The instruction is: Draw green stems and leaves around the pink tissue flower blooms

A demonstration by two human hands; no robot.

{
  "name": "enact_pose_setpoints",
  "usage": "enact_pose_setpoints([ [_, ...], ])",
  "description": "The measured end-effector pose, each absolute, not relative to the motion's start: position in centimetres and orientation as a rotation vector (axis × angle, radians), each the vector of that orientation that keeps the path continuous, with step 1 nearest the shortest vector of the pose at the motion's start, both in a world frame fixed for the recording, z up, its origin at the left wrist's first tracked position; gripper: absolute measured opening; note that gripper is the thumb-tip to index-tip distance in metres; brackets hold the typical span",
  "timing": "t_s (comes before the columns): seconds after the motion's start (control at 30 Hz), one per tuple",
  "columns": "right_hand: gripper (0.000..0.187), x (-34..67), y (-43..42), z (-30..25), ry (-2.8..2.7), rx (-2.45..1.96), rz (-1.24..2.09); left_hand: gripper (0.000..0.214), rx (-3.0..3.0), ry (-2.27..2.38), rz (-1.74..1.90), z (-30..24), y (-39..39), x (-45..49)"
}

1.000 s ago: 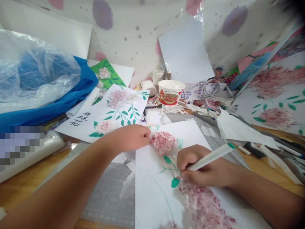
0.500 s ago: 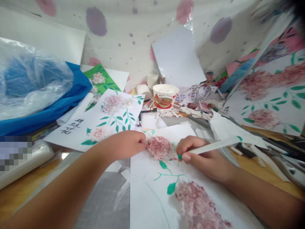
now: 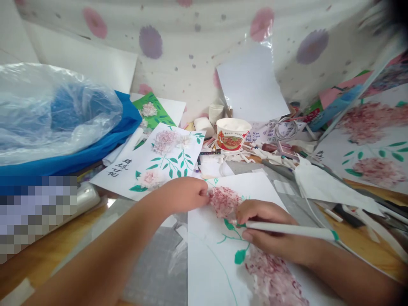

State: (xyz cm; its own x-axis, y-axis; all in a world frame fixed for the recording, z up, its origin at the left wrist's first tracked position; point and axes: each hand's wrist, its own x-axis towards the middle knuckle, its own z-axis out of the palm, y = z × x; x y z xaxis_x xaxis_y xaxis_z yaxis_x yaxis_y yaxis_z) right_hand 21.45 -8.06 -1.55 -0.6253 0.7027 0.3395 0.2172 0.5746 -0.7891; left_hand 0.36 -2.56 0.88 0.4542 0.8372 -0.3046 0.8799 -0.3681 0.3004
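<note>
Right hand (image 3: pixel 270 229): fingers closed round white marker (image 3: pixel 296 230)
Left hand (image 3: pixel 185 193): fingers curled beside upper pink flower (image 3: pixel 225 200); can't tell if gripping
White paper (image 3: pixel 204 267): under right hand

Both hands (image 3: pixel 185 196) are bare; the forearms (image 3: pixel 134 229) are uncovered too.

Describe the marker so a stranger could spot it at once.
Start at the white sheet at bottom centre, bearing pink flowers. Over it, the right hand grips the marker: a slim white barrel with a green band near its rear end. Unlike the tools lying at right, it is held.
</note>
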Motion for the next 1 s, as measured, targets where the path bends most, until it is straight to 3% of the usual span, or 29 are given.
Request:
enact_pose_setpoints([
  [0.27, 0.005, 19.6, -7.8, -0.6, -2.260, -0.978, 1.046, 0.015, 2.350, 1.441, -0.139, 1.5, -2.8, 0.5],
  [0.53, 0.012, 19.5, -7.9, -1.8, -2.347, -0.808, 0.895, 0.020, 2.359, 1.448, -0.146, 1.4, -2.9, 0.6],
  [1.0, 0.011, 19.5, -7.7, -1.4, -2.420, -0.733, 0.965, 0.021, 2.309, 1.466, -0.178, 1.4, -2.7, 0.6],
])
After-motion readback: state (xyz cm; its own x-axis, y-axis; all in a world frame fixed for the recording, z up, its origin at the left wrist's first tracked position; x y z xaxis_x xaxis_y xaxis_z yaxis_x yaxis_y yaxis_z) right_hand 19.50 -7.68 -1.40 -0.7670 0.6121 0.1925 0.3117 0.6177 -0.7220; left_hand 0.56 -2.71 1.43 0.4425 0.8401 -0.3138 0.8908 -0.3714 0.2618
